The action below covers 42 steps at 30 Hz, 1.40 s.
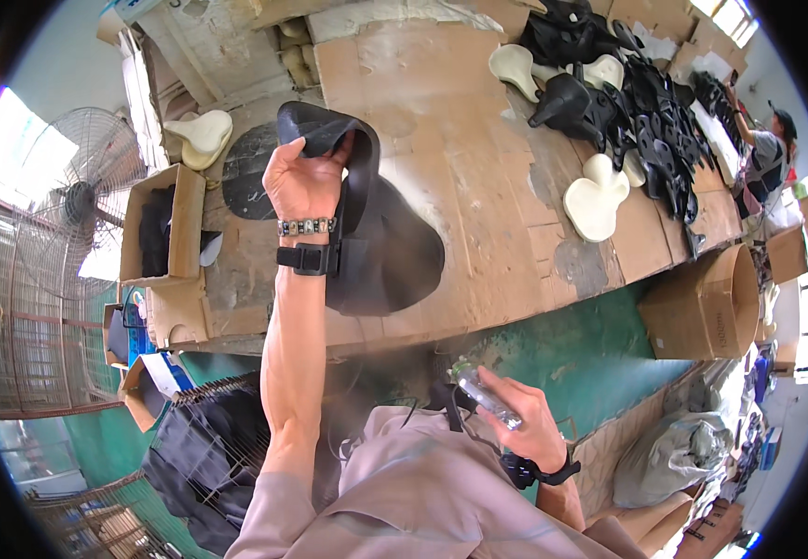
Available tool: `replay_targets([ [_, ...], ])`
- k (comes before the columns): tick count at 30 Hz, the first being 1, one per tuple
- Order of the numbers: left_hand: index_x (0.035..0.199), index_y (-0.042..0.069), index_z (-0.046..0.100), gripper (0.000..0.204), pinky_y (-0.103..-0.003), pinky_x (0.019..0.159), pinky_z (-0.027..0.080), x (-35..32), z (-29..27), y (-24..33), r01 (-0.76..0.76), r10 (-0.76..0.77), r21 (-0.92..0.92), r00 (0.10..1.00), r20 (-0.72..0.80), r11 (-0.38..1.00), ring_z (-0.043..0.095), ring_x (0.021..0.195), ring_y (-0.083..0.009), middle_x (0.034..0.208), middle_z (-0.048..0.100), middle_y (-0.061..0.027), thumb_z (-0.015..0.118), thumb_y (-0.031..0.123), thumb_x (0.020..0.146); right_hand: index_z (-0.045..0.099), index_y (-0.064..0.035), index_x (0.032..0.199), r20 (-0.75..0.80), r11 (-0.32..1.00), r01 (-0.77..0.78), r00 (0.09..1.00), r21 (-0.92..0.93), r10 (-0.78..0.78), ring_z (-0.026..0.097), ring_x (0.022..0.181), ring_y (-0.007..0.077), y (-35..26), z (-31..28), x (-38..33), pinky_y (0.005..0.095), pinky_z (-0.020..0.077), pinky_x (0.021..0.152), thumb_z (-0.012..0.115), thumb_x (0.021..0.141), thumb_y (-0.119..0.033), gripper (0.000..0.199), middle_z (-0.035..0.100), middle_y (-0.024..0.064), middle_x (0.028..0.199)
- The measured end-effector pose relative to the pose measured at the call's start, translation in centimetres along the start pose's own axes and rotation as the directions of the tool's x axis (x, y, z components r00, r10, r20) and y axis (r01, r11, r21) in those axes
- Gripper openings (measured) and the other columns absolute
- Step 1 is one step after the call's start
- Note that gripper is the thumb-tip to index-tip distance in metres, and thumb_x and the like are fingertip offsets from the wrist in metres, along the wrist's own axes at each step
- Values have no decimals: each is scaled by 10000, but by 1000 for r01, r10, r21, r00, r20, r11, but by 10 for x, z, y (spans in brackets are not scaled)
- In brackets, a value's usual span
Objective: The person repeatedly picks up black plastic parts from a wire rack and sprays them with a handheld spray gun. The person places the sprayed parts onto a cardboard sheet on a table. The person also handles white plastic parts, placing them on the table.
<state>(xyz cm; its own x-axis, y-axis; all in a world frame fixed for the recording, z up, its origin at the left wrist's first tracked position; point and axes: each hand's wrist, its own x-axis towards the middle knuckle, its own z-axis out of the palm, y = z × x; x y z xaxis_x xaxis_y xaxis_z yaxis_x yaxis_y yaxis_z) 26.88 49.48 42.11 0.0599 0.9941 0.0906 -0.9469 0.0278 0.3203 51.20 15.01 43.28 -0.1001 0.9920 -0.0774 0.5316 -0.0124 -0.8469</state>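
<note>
My left hand [306, 177] reaches up over the table and pinches the narrow, curled end of a black bicycle saddle cover [394, 247] between thumb and fingers. The cover's wide end spreads below and to the right of my wrist, above the cardboard table top. Down by my body, off the table's front edge, my right hand [529, 424] is closed around a silver metal hand tool [486, 396] with a greenish end. Its exact kind is unclear. A dark round patch [247, 172] lies on the table left of my left hand.
Cream foam saddle pads [597, 197] lie at the right and one [199, 135] at the far left. Black saddles [646, 121] are heaped at the far right. A cardboard box [185, 224] with black pieces stands left, a fan [78, 200] beyond it. Another person [776, 144] stands far right.
</note>
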Motion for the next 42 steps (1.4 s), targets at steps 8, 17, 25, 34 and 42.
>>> replay_targets([
  [8,1188,35,580,422,-617,1046,396,-24,22,37,-60,58,11,995,83,998,609,1108,-383,1151,662,-159,592,44,767,556,-18,1347,128,996,94,987,-2,-93,653,909,405,-10,28,29,400,525,786,709,755,-20,611,673,216,1060],
  [17,1047,41,611,254,-377,915,525,-121,26,108,-230,228,-38,972,-65,972,664,946,-261,989,681,-127,575,24,796,548,-34,1368,250,981,194,949,15,-192,675,984,353,-40,84,66,383,517,843,698,814,-50,575,675,226,1099],
  [25,1039,-26,652,305,-476,966,485,-256,-54,197,-465,434,-112,873,-222,878,676,979,-326,1033,710,-156,536,108,790,611,36,1269,471,987,39,881,-155,39,699,837,336,-41,126,46,344,526,760,686,753,-7,524,684,255,969],
  [34,985,-14,655,326,-477,953,509,-340,-155,323,-697,658,85,621,-425,712,686,942,-320,987,715,-140,542,114,707,595,48,1282,542,979,141,839,-150,-38,663,907,262,-80,171,61,316,507,809,694,752,36,540,683,233,1036],
  [42,1278,-8,581,609,-518,1035,474,-391,-184,468,-827,859,255,441,-260,501,643,1106,-350,1208,663,-149,532,90,679,596,58,1272,595,966,240,792,-97,-137,654,809,171,-107,227,54,293,506,757,682,767,36,513,706,211,975],
])
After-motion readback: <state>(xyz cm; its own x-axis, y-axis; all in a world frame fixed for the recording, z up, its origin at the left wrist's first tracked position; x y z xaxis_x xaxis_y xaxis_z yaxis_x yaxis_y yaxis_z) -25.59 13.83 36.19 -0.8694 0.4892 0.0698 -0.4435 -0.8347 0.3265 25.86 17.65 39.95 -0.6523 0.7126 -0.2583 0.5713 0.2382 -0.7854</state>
